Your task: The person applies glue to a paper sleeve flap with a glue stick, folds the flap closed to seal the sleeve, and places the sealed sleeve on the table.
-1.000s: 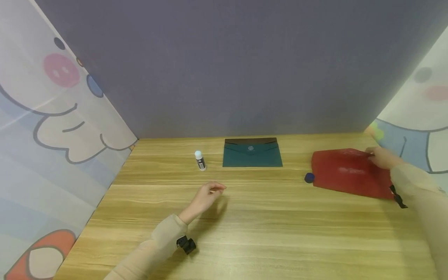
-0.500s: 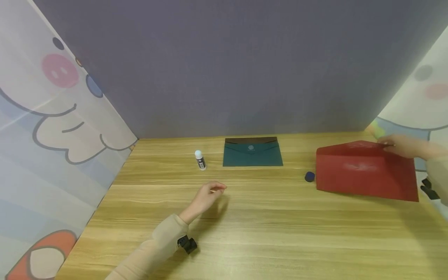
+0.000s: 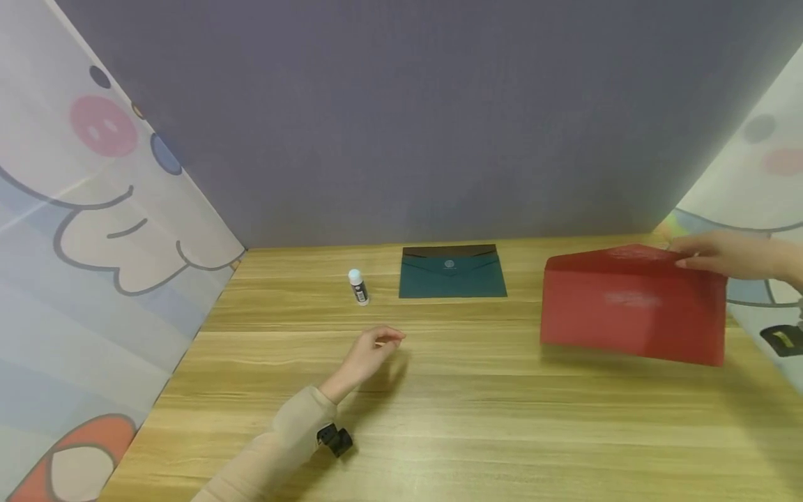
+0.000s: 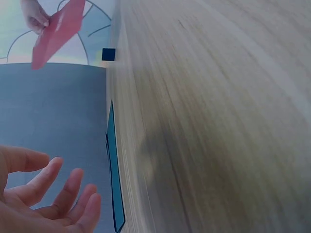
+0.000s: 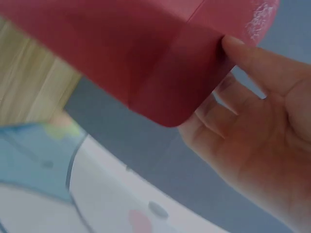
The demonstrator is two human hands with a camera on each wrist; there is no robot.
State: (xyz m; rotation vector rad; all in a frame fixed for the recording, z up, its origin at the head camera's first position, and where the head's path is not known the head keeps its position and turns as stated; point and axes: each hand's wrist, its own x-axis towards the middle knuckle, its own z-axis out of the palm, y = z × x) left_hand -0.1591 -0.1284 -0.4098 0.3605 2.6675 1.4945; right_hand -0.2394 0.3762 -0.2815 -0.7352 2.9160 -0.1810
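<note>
Red env point(image 3: 630, 317) in R hand point(image 3: 724, 255) has shifted L

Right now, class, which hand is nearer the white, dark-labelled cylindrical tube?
Left. The left hand is close in front of the tube; the right hand is far to its right.

The table point(image 3: 477, 425) is softly lit and a pale sheen is reflected near its front; a soft shadow is cast beside the left hand point(image 3: 364, 355). The left wrist view is hazed; in the right, the patterned backdrop point(image 5: 116, 189) is blurred.
</note>
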